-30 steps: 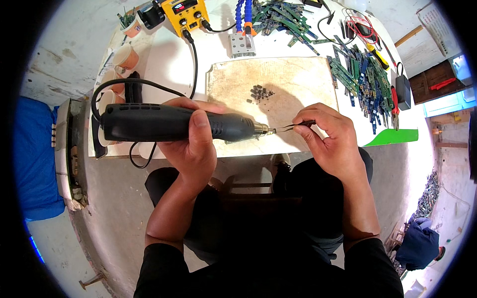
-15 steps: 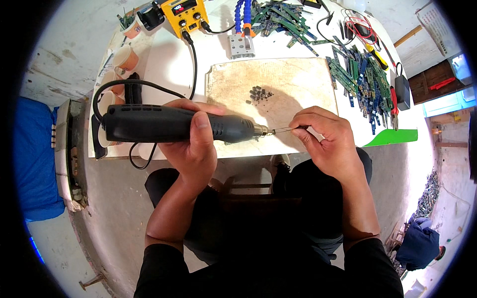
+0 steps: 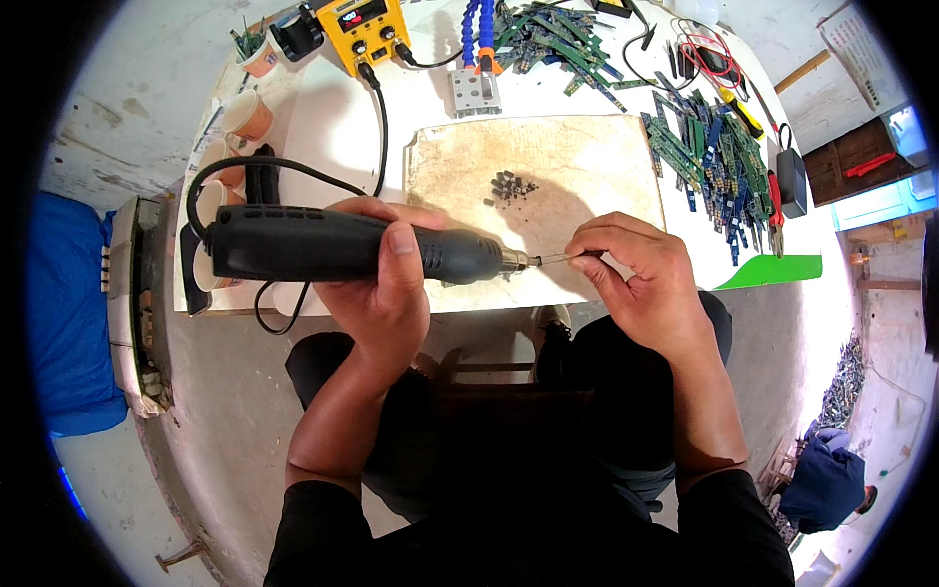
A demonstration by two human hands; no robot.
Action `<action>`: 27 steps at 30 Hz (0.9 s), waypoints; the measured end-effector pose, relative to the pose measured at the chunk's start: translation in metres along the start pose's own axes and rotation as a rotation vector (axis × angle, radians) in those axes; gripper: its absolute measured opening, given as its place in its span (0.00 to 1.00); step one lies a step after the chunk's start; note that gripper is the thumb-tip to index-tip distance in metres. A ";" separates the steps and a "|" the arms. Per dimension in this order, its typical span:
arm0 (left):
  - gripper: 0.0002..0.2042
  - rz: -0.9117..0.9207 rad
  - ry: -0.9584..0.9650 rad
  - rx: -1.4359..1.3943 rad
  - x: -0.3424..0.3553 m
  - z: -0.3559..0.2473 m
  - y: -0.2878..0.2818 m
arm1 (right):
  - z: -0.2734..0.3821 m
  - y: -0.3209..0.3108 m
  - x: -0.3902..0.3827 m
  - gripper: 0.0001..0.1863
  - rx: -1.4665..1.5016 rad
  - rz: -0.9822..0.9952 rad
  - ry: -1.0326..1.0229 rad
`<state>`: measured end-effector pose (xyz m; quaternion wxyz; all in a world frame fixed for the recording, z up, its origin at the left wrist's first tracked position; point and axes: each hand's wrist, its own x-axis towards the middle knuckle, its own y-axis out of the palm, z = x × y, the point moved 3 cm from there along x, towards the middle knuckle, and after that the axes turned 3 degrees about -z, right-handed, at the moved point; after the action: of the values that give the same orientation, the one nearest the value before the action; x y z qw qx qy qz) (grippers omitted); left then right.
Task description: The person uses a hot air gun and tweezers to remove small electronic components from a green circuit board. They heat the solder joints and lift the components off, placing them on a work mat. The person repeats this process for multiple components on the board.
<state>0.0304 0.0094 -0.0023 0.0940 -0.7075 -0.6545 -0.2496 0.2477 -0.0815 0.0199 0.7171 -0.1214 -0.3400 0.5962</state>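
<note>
My left hand [image 3: 381, 284] grips a black hot-air gun [image 3: 293, 245] lying sideways, nozzle [image 3: 515, 259] pointing right, over the front part of a stained pale mat [image 3: 455, 157]. My right hand [image 3: 636, 279] pinches thin dark tweezers [image 3: 579, 255], whose tips reach a small dark piece [image 3: 537, 260] just beside the nozzle. What lies under the gun is mostly hidden; a bit of green shows below it. A scattered heap of small dark parts [image 3: 509, 186] sits on the mat above my hands.
A yellow station [image 3: 354, 29], blue segmented hoses on a metal block [image 3: 474, 93], piles of circuit strips [image 3: 714, 176], pliers [image 3: 778, 230], paper cups [image 3: 245, 115] and cables surround the mat on the white table [image 3: 323, 127]. A crouched person [image 3: 822, 479] is at lower right.
My right hand has shifted slightly left and down with the tweezers, and the hot-air gun has moved a little right and down in my left hand.
</note>
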 end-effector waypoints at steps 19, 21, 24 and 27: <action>0.11 0.005 0.007 -0.044 -0.001 0.001 0.001 | -0.001 0.002 0.000 0.06 0.000 0.009 0.009; 0.11 0.006 0.003 -0.043 -0.001 0.001 0.002 | -0.001 0.001 0.001 0.05 -0.003 0.011 0.003; 0.11 0.005 -0.008 -0.047 -0.001 0.000 0.002 | -0.001 0.002 0.001 0.05 0.007 0.002 -0.001; 0.11 0.004 -0.007 -0.048 -0.002 0.001 0.001 | 0.000 0.002 0.001 0.05 0.012 -0.002 -0.002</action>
<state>0.0318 0.0082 -0.0041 0.0750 -0.7117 -0.6472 -0.2625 0.2464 -0.0801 0.0192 0.7180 -0.1162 -0.3370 0.5978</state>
